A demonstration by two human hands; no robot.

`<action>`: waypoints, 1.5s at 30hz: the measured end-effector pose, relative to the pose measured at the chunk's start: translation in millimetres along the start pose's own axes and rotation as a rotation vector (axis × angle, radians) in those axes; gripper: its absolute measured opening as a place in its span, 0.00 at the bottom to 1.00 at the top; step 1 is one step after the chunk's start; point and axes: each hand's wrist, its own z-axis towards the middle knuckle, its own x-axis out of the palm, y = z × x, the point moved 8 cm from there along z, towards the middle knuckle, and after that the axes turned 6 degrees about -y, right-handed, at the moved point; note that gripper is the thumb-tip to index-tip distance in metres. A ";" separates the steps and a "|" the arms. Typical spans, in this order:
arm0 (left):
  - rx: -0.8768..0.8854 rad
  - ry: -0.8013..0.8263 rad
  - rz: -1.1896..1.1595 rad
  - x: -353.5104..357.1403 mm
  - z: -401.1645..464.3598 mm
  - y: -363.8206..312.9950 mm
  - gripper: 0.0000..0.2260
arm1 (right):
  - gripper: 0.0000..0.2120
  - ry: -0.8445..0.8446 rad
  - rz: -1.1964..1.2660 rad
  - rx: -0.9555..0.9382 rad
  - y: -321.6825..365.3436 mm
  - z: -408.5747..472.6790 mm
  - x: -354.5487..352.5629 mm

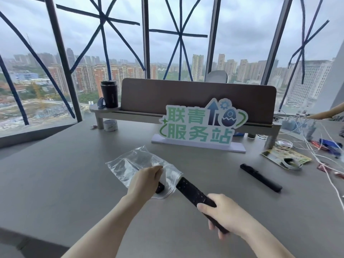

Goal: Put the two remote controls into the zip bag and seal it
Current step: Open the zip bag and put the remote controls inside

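A clear zip bag (128,164) lies on the grey table (55,174), with its mouth towards me. My left hand (145,181) grips the bag at its mouth. A dark shape shows through the plastic, and a black end (160,187) sticks out below my left fingers; whether that is a remote I cannot tell. My right hand (223,215) holds a long black remote control (191,192) by its near end. Its far tip touches the bag's mouth, just right of my left hand. Another black remote control (260,177) lies flat on the table to the right, apart from both hands.
A green and white sign (201,127) stands behind the bag in front of a desk shelf (186,116). Loose white cables (316,146), a tape roll on a printed card (286,159) and small items crowd the right side. A dark cup (109,94) stands at the back left.
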 end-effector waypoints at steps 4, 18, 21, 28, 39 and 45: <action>0.004 0.007 -0.028 -4.2 -2.0 -11.7 0.15 | 0.05 0.103 0.190 0.019 36.5 16.6 22.8; 0.045 0.020 -0.072 18.8 5.5 -27.4 0.14 | 0.15 -0.765 0.074 0.160 -69.0 48.1 -106.4; 0.057 -0.012 -0.097 24.7 12.3 -44.6 0.14 | 0.19 -0.777 -0.211 0.304 -118.9 61.3 -144.1; 0.081 -0.012 -0.086 32.4 19.5 -54.8 0.14 | 0.17 -0.731 -0.520 0.392 -154.9 78.9 -157.9; -0.012 0.010 -0.051 20.8 9.4 -22.4 0.13 | 0.11 0.008 0.568 0.234 -78.9 27.2 -84.6; 0.054 -0.017 -0.056 11.7 0.7 -29.9 0.13 | 0.10 0.231 0.486 0.146 -0.2 22.8 20.4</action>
